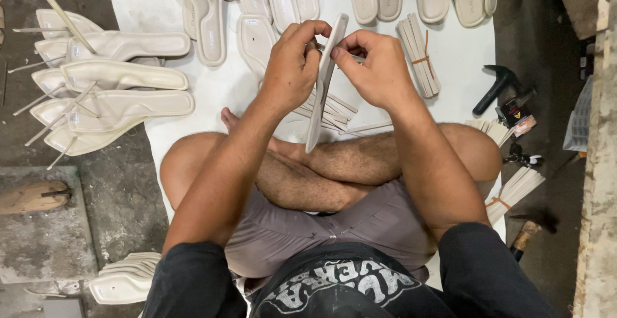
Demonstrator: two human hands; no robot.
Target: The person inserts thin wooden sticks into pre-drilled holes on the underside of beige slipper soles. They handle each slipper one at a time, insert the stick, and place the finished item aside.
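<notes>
Hands meet over crossed legs: the left hand point(290, 67) and right hand point(375, 67) both pinch a cream sandal sole point(323, 87) held edge-on, tilted nearly upright. Finished soles point(116, 93) lie stacked at left on the floor, a strap bundle point(418, 54) at right on the white sheet point(148, 3)

A single head-worn camera looks steeply down from just above the seated person's chest, close over the hands. It faces forward along the crossed legs toward the white sheet point(160, 9) on the floor.
</notes>
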